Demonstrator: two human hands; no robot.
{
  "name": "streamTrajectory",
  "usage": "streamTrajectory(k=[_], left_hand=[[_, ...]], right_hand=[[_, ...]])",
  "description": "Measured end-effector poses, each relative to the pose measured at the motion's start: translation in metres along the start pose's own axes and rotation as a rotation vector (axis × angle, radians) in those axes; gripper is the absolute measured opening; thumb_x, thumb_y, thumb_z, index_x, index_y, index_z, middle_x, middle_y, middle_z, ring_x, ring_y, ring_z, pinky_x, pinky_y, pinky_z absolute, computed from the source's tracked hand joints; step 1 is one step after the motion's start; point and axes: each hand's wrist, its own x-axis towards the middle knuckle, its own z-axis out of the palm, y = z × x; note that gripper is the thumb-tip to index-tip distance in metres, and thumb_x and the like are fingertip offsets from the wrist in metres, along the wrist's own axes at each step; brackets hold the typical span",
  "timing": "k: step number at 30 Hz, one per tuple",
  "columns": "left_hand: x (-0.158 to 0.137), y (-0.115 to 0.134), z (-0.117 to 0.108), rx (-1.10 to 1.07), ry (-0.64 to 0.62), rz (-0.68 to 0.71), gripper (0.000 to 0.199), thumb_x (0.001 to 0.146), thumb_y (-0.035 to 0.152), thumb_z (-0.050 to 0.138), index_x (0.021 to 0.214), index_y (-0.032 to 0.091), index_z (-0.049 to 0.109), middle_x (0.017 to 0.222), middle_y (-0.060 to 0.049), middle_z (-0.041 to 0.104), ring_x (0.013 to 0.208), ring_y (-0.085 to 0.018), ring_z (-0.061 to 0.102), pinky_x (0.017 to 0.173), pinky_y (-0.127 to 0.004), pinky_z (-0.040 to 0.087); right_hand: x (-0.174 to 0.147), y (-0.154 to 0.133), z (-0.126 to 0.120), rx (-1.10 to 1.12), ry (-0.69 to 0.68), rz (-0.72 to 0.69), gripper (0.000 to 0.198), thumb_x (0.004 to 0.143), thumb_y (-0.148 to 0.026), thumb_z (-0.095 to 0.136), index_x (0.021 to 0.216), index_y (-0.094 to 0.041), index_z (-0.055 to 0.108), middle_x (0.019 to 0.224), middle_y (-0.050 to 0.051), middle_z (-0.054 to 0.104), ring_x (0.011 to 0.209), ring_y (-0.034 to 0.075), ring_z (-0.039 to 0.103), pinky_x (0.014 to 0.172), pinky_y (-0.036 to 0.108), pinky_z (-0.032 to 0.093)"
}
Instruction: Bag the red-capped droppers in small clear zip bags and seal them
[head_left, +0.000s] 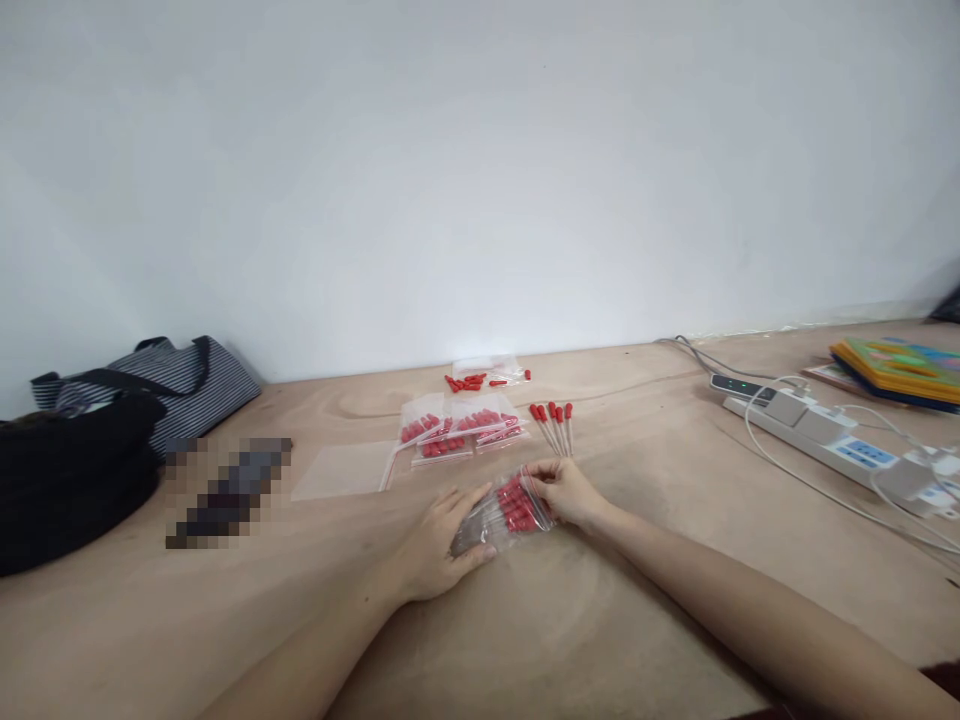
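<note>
Centre of the frame, low: both hands bear on one small clear plastic zip bag filled with red-capped droppers [504,512], which lies flat on the pale wooden table [637,620]. The left hand [435,545] presses its spread fingers on the bag's near, lower-left end; its grip is flat, not clenched. The right hand [566,492] pinches the bag's upper-right edge, near the red caps, between thumb and fingers.

Risk, as judged: if the mouth of the bag is unsealed, a pull from the right hand could spill the droppers; whether it is sealed cannot be told. Heavy pressure from the left palm could crack the thin tubes.

Containers: just above the hands, a cluster of filled clear bags with red caps inside [457,430] overlaps; beside it to the left lies an empty flat clear bag [341,470]. Further up, another clear bag [491,368] lies with loose red caps [469,381] in front of it. Five loose red-capped droppers [553,425] lie fanned, just above the right hand.

Left edge: a striped fabric bag [187,385]. Right edge: a white power strip [817,430].
</note>
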Motion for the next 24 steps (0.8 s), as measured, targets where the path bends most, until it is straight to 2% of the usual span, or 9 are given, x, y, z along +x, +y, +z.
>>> streamTrajectory(k=[3, 5, 8, 11, 14, 17, 20, 22, 24], left_hand=[[0.0, 0.0, 0.0, -0.001, 0.007, 0.012, 0.058, 0.079, 0.033, 0.053, 0.13, 0.021, 0.03, 0.129, -0.008, 0.043, 0.118, -0.026, 0.039, 0.098, -0.041, 0.031], [0.001, -0.001, 0.0, -0.006, 0.005, 0.024, 0.057, 0.079, 0.033, 0.053, 0.13, 0.02, 0.03, 0.129, -0.008, 0.043, 0.117, -0.026, 0.039, 0.098, -0.041, 0.031], [0.002, -0.002, 0.0, -0.015, 0.007, 0.047, 0.056, 0.079, 0.033, 0.053, 0.129, 0.019, 0.031, 0.13, -0.009, 0.042, 0.117, -0.026, 0.04, 0.099, -0.042, 0.032], [0.002, -0.002, 0.001, -0.012, 0.02, 0.06, 0.057, 0.079, 0.032, 0.053, 0.129, 0.019, 0.032, 0.13, -0.009, 0.043, 0.117, -0.026, 0.04, 0.099, -0.044, 0.031], [0.002, -0.002, 0.002, -0.003, 0.015, 0.06, 0.056, 0.079, 0.032, 0.054, 0.129, 0.019, 0.032, 0.129, -0.01, 0.044, 0.117, -0.025, 0.04, 0.1, -0.045, 0.03], [0.002, -0.004, 0.002, -0.001, 0.004, 0.065, 0.055, 0.079, 0.031, 0.054, 0.129, 0.019, 0.033, 0.13, -0.01, 0.043, 0.119, -0.025, 0.039, 0.099, -0.045, 0.031], [0.002, -0.006, 0.0, 0.006, -0.017, 0.091, 0.053, 0.079, 0.031, 0.055, 0.128, 0.02, 0.036, 0.131, -0.01, 0.042, 0.121, -0.026, 0.037, 0.099, -0.046, 0.03], [0.002, -0.008, -0.001, 0.013, -0.049, 0.116, 0.052, 0.08, 0.032, 0.054, 0.128, 0.02, 0.037, 0.133, -0.01, 0.039, 0.122, -0.026, 0.035, 0.1, -0.048, 0.029], [0.002, -0.009, -0.002, 0.018, -0.083, 0.137, 0.053, 0.081, 0.033, 0.053, 0.129, 0.02, 0.036, 0.134, -0.01, 0.037, 0.123, -0.026, 0.034, 0.099, -0.048, 0.03]], right_hand=[[0.006, 0.002, -0.001, -0.117, 0.035, -0.074, 0.018, 0.065, -0.031, 0.061, 0.06, -0.014, 0.061, 0.055, 0.0, 0.062, 0.047, 0.01, 0.053, 0.042, 0.02, 0.041], [0.007, 0.001, -0.005, -0.177, 0.056, -0.049, 0.018, 0.065, -0.032, 0.062, 0.062, -0.014, 0.061, 0.052, -0.001, 0.06, 0.042, 0.009, 0.05, 0.038, 0.019, 0.038], [0.005, -0.005, -0.014, -0.133, -0.073, 0.051, 0.026, 0.063, -0.037, 0.065, 0.072, -0.013, 0.061, 0.046, -0.003, 0.055, 0.035, 0.006, 0.044, 0.033, 0.017, 0.034], [0.001, -0.01, -0.02, -0.067, -0.224, 0.056, 0.039, 0.051, -0.038, 0.074, 0.077, -0.012, 0.06, 0.056, -0.002, 0.059, 0.038, 0.005, 0.046, 0.034, 0.016, 0.035], [-0.002, -0.01, -0.019, -0.087, -0.182, 0.038, 0.046, 0.045, -0.035, 0.078, 0.08, -0.012, 0.059, 0.064, -0.001, 0.059, 0.041, 0.005, 0.047, 0.033, 0.016, 0.034], [-0.003, -0.01, -0.019, -0.104, -0.141, 0.027, 0.045, 0.045, -0.03, 0.078, 0.081, -0.012, 0.057, 0.067, -0.001, 0.058, 0.041, 0.004, 0.046, 0.032, 0.016, 0.036], [-0.004, -0.011, -0.025, -0.088, -0.235, 0.058, 0.043, 0.044, -0.026, 0.077, 0.08, -0.013, 0.057, 0.074, 0.0, 0.06, 0.041, 0.003, 0.047, 0.033, 0.015, 0.035], [-0.005, -0.011, -0.029, -0.097, -0.277, 0.097, 0.04, 0.047, -0.028, 0.076, 0.078, -0.013, 0.057, 0.07, 0.0, 0.061, 0.038, 0.003, 0.045, 0.033, 0.015, 0.034], [-0.007, -0.01, -0.03, -0.127, -0.256, 0.105, 0.035, 0.05, -0.03, 0.074, 0.075, -0.013, 0.057, 0.06, -0.002, 0.059, 0.035, 0.003, 0.042, 0.033, 0.016, 0.032]])
